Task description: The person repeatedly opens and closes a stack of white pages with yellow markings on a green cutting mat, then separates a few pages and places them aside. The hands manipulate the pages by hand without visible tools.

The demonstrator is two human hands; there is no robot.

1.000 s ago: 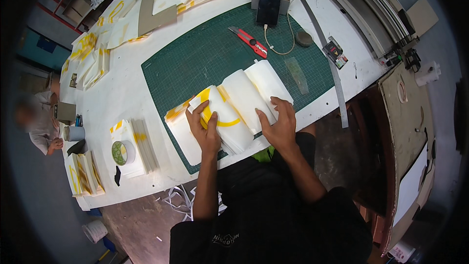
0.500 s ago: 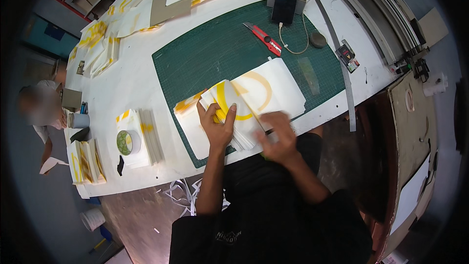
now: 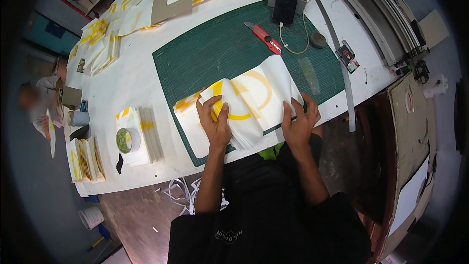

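A thick bundle of folded white paper sheets (image 3: 238, 129) with yellow printed shapes lies at the near edge of a green cutting mat (image 3: 205, 54). My left hand (image 3: 215, 123) is closed on the bundle's left side, thumb on top. To its right a white sheet (image 3: 279, 80) with a pale orange curve spreads out, its right part bowed upward. My right hand (image 3: 299, 123) grips that sheet's right edge between thumb and fingers. Beyond the sheet, a red cutter knife (image 3: 264, 38) rests on the mat.
A phone (image 3: 286, 2) with a cable stands at the mat's far edge. A long metal ruler (image 3: 342, 63) lies to the right. Left are paper stacks, one bearing a round tape roll (image 3: 128, 141). Another person (image 3: 49, 98) is at the far left.
My right hand has moved right, from the fold beside the bundle to the sheet's right edge, which now bows up. My left hand stays on the bundle.
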